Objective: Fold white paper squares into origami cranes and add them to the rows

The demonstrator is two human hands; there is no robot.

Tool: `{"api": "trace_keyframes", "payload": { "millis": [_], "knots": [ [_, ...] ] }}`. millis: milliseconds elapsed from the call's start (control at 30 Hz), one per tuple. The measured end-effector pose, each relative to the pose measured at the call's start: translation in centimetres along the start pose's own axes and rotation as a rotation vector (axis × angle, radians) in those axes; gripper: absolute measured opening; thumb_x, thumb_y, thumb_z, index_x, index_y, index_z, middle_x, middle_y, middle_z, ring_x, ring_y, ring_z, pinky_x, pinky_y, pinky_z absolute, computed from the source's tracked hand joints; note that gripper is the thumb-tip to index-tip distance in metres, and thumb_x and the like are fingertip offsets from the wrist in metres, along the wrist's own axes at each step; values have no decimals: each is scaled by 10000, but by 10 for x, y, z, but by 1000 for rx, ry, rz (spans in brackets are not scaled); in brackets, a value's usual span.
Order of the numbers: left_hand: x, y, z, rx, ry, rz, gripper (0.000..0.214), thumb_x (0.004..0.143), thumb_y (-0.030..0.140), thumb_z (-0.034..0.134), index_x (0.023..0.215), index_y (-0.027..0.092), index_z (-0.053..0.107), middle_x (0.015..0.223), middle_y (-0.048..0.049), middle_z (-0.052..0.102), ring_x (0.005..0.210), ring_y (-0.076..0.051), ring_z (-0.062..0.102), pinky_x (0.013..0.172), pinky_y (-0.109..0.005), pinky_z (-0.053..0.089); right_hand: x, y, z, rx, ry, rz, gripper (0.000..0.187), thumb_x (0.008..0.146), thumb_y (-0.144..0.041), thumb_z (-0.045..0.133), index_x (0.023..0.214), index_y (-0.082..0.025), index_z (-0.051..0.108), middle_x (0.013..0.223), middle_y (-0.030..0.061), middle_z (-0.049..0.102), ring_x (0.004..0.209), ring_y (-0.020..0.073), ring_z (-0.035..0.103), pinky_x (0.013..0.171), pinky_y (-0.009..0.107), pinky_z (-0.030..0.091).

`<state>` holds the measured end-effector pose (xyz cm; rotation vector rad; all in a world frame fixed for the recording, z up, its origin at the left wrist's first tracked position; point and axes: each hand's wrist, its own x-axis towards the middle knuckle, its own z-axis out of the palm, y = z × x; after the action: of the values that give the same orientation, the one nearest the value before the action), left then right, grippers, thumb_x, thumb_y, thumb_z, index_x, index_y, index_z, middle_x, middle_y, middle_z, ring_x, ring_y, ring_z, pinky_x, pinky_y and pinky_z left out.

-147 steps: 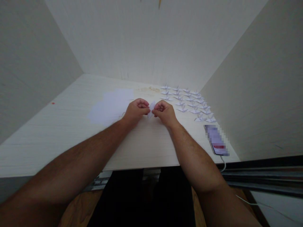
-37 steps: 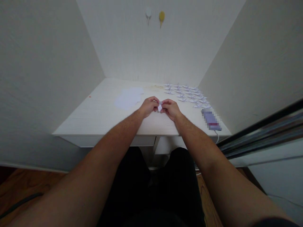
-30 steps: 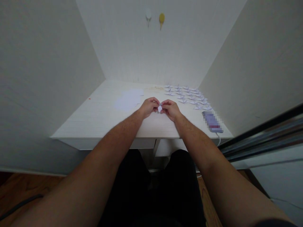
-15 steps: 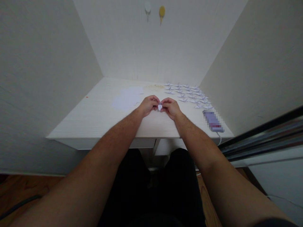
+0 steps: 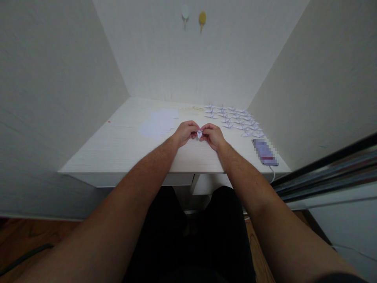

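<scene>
Between my two hands is a small folded white paper [image 5: 200, 135], pointed at its lower end. My left hand [image 5: 186, 133] pinches its left side, fingers curled together. From the other side my right hand [image 5: 212, 136] grips the paper's right edge between thumb and fingers. Both hands are close together just above the desk, and the fingertips cover part of the folds. Behind and to the right, several white paper cranes [image 5: 228, 125] sit in rows. White paper sheets [image 5: 157, 122] lie to the left of my left hand.
A phone [image 5: 265, 152], blurred out, lies at the right of the white desk [image 5: 118, 153] with a white cable [image 5: 273, 173] running off the front edge. Walls close in the desk at the back and sides. Two hooks, one white [image 5: 185, 12] and one yellow [image 5: 202, 18], hang on the back wall.
The folded paper shows a slightly wider, more pointed shape between my fingers, its upper part tilted differently. My hands have barely moved; the view has shifted slightly.
</scene>
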<state>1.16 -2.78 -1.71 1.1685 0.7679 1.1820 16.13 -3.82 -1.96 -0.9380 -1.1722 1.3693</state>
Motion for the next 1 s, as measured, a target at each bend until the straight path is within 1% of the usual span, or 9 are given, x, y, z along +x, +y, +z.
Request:
{"api": "trace_keyframes", "payload": {
  "millis": [233,333,400,600,833,1000],
  "knots": [
    [0,-1,-1,6,7,-6,127,582,95,698,644,147,600,508,9,557,425,-85,487,441,-214,358,-2,-3,0,21,-12,13,135,604,-85,621,706,-170,597,567,-29,622,462,103,578,449,216,518],
    [0,-1,0,14,12,-6,127,581,87,689,650,146,601,512,9,557,429,-86,491,441,-214,357,-3,-4,0,29,-14,23,88,651,-136,644,707,-171,586,561,-24,613,458,101,565,443,221,516],
    [0,-1,0,20,17,-2,124,581,78,678,653,145,601,510,8,560,425,-83,487,440,-213,356,-3,-4,0,31,-9,18,104,674,-174,672,695,-174,570,559,-23,611,454,98,556,429,215,504],
    [1,-1,0,43,26,9,115,585,76,652,655,150,600,489,14,557,402,-83,476,420,-214,349,-2,0,1,13,-8,-8,211,624,-197,763,686,-182,561,546,-48,599,454,85,557,426,190,490],
    [2,-3,-2,55,13,23,125,594,111,682,685,155,608,500,18,557,410,-89,490,419,-221,362,-1,1,-1,31,-18,-28,172,625,-172,748,688,-175,589,559,-34,625,460,87,566,428,190,481],
    [2,-3,-1,76,30,21,145,586,119,713,687,151,614,507,16,562,414,-87,492,420,-220,351,-2,1,0,46,-17,-43,190,599,-162,763,707,-171,606,562,-40,626,441,84,553,416,195,467]
  ]
}}
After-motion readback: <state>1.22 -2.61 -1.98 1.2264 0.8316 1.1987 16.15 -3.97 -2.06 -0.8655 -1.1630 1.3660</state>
